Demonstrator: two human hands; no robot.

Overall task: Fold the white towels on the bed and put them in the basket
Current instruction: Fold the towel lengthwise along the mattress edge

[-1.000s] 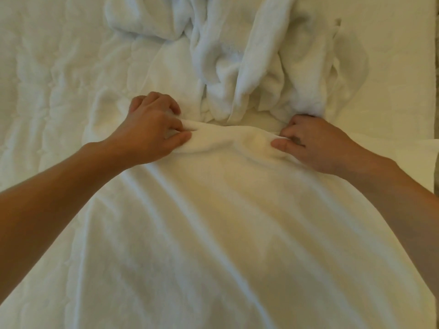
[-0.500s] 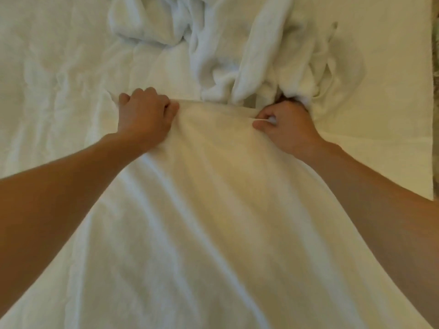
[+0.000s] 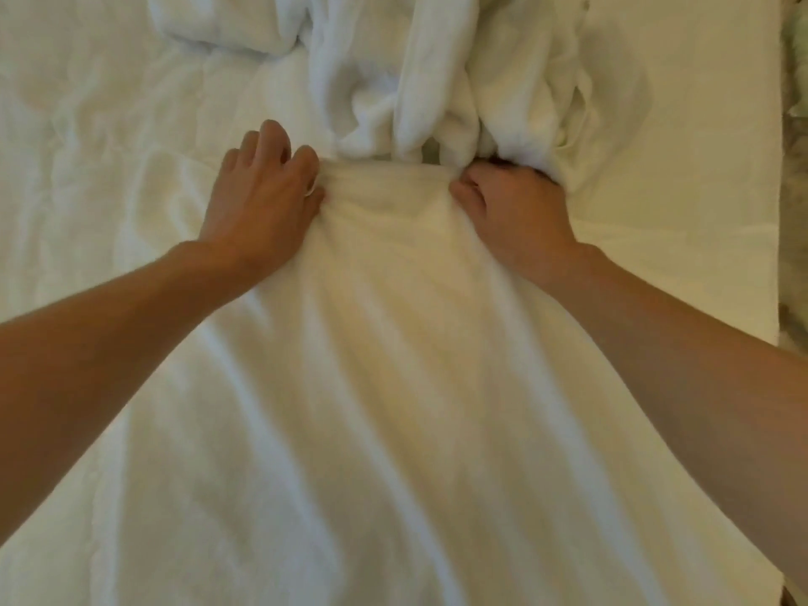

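A large white towel lies stretched over the bed from the near edge up to the middle, creased lengthwise. My left hand sits at its far left corner, thumb against the cloth, fingers loosening and partly lifted. My right hand grips the far right corner with curled fingers. Just beyond both hands lies a heap of crumpled white towels. No basket shows in this view.
The white quilted bed cover spreads to the left. A flat white sheet covers the right side up to the bed's right edge, where a strip of greenish floor shows.
Both hands have pushed the towel's far edge away from me, up against the crumpled heap. My left hand's fingers have loosened from the tight grip seen earlier.
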